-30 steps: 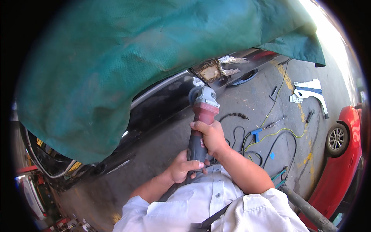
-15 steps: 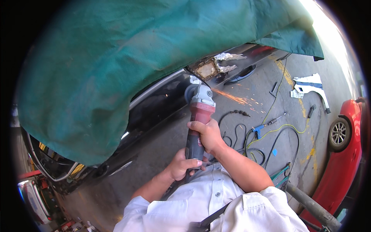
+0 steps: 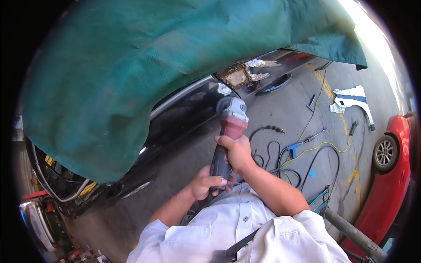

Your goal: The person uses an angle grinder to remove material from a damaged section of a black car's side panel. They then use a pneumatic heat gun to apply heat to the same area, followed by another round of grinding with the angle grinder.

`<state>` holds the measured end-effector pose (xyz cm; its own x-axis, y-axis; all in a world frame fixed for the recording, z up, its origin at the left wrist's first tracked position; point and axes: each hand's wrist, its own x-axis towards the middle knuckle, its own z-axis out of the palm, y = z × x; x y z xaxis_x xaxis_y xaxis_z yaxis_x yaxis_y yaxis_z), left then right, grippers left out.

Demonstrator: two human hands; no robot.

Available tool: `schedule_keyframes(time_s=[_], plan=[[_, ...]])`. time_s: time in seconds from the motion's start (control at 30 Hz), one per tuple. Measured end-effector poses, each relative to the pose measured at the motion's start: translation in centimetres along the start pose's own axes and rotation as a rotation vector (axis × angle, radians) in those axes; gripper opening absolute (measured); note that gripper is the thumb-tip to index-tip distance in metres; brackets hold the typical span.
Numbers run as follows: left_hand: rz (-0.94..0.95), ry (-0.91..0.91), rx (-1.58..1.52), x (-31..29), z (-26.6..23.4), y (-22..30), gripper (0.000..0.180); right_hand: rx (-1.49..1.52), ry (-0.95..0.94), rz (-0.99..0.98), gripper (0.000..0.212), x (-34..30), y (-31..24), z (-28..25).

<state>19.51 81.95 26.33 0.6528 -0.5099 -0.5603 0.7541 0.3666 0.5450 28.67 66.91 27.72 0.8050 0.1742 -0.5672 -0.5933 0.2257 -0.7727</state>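
My two hands hold an angle grinder [image 3: 233, 123] with a grey head, a red collar and a dark body. My right hand [image 3: 239, 154] wraps round the middle of its body. Lower down, my left hand [image 3: 204, 182] grips the rear end, its thumb across the body. The round disc [image 3: 222, 105] faces the dark car [image 3: 182, 107]. Just beyond the disc, a shiny bare-metal patch [image 3: 224, 89] shows on the car's panel; the disc appears slightly apart from it. No sparks show.
A green cover [image 3: 109, 87] drapes over the car. Beside the fuel-flap-like opening [image 3: 237, 77] hangs crumpled foil-like material [image 3: 263, 63]. Hoses, a blue air gun [image 3: 293, 149], a hammer [image 3: 311, 103] and a white fender [image 3: 351, 97] lie on the floor. A red car [image 3: 381, 188] stands right.
The grinder has moved slightly right and towards me, away from the bare-metal patch. The orange spark stream has stopped. Both hands keep their hold.
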Motion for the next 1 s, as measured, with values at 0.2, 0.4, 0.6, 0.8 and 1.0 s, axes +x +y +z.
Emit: schedule_keyframes(time_s=[0.2,0.4,0.6,0.8,1.0], plan=[[0.007,-0.012,0.043,-0.6,-0.7,-2.3,0.058,-0.016,0.006,-0.030,0.020,-1.0,2.3,0.0],[0.054,0.018,0.055,0.3,-1.0,-2.1,0.052,-0.033,-0.050,-0.056,0.022,0.5,2.1,-0.3],[0.069,0.078,0.050,0.3,-0.2,-2.1,0.045,-0.025,-0.058,-0.020,0.023,0.6,2.2,-0.5],[0.059,0.058,0.071,0.5,-0.4,-1.7,0.045,0.015,-0.045,-0.012,0.023,1.0,2.8,-0.7],[0.026,0.073,0.086,0.5,-0.3,-1.7,0.048,0.043,-0.065,0.001,0.023,1.0,2.9,-1.1]])
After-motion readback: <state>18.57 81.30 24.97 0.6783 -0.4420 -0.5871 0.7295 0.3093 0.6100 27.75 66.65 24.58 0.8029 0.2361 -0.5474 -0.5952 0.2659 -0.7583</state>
